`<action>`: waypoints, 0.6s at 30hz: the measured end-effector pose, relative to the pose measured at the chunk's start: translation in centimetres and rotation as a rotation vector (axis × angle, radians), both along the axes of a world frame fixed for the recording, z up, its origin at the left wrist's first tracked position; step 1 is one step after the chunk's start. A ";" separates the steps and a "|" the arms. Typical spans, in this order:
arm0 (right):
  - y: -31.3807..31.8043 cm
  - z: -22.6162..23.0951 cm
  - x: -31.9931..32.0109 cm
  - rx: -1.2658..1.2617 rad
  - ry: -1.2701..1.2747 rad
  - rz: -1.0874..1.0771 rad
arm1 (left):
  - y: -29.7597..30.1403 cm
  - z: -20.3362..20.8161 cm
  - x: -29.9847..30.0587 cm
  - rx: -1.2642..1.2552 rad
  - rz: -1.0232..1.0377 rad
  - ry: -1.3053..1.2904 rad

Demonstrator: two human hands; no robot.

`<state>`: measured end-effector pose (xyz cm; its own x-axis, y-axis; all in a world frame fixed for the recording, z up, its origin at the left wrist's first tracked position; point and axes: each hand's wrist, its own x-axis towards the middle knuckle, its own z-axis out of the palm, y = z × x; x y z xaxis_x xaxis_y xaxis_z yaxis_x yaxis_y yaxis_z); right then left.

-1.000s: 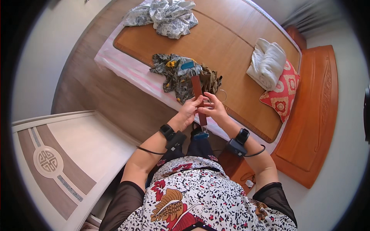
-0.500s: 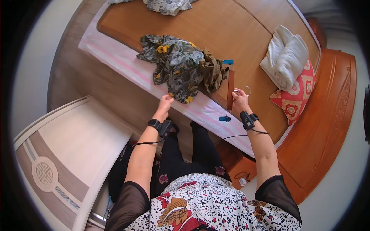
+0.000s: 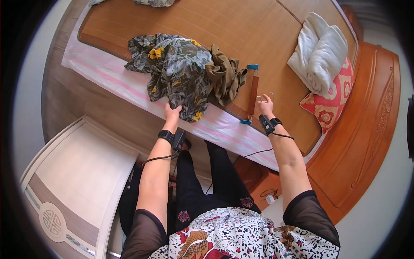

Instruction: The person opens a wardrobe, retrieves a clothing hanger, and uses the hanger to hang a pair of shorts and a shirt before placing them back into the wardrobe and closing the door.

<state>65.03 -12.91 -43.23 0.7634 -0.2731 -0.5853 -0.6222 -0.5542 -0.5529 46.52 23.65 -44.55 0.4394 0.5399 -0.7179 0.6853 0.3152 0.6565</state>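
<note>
A crumpled dark floral garment (image 3: 179,64) with yellow flowers lies at the bed's near edge. My left hand (image 3: 173,113) is closed on its near hem, thumb on top and the fingers partly hidden by the cloth. A bunched brown cloth (image 3: 226,77) lies against the garment's right side. To the right of that is a clip hanger (image 3: 253,96) with a reddish-brown bar, blue clips at both ends and a metal hook. My right hand (image 3: 266,106) pinches the hanger at its hook stem. Both wrists wear black straps with small boxes and cables.
The bed's brown mat (image 3: 215,26) has a pink-and-white sheet (image 3: 108,84) along its edge. A folded white blanket (image 3: 323,56) and red patterned pillow (image 3: 327,108) lie by the wooden headboard (image 3: 366,129). A pale cabinet (image 3: 86,159) stands at lower left.
My left hand has taken a fuller grip on the garment's hem, with the thumb now over it. The hanger has tilted a little in my right hand. The whole view has shifted.
</note>
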 end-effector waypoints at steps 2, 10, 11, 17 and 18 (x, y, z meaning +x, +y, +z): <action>2.1 1.0 -0.4 -0.289 -0.050 0.231 | 1.2 0.0 -0.7 -0.013 -0.036 0.004; 11.7 7.3 -6.6 0.292 -0.038 0.617 | 1.2 6.9 0.4 -0.183 -0.085 -0.109; 13.1 8.4 -7.8 0.342 -0.121 0.752 | 0.8 8.3 0.5 -0.221 -0.005 -0.182; 20.3 17.7 -13.1 0.338 -0.283 0.851 | -0.5 17.5 1.3 -0.332 0.253 -0.274; 20.8 18.6 -12.3 0.341 -0.293 0.851 | -0.3 18.7 1.6 -0.327 0.250 -0.282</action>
<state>52.68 7.84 -24.60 0.7562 0.5889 -0.2853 0.1026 -0.5372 -0.8372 48.09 23.32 -25.83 0.5265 0.4198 -0.7393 0.3727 0.6676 0.6445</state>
